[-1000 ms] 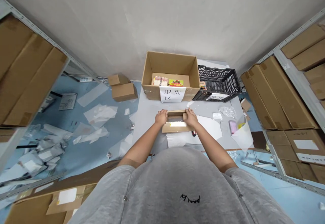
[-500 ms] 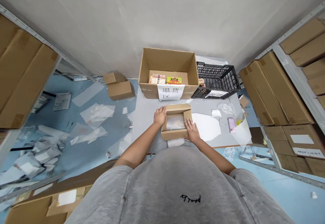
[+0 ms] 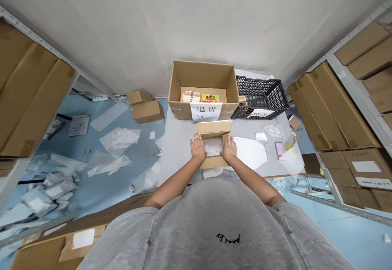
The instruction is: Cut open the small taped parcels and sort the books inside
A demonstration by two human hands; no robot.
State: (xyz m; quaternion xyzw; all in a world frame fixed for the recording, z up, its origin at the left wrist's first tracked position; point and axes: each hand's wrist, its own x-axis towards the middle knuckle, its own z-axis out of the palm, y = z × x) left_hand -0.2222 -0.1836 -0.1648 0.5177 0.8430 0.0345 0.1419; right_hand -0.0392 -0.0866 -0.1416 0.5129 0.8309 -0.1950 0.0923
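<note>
The left hand (image 3: 197,147) and right hand (image 3: 229,147) lie spread flat on one small cardboard box (image 3: 213,162), one on each side, as if to keep it still. The open box sits on the gray worktop (image 3: 180,147). One plastic-wrapped thing (image 3: 212,147) lies inside. Ahead are one big cardboard box (image 3: 203,74), with two packets (image 3: 190,96) inside, and one black crate (image 3: 260,94).

The left hand (image 3: 198,147) and right hand (image 3: 229,147) lie spread on the side edges of a small open cardboard box (image 3: 214,163) on the grey table (image 3: 177,151), with a clear-wrapped packet (image 3: 212,147) inside; a large carton (image 3: 202,72) and black plastic crate (image 3: 260,92) stand just beyond, at upper centre
</note>
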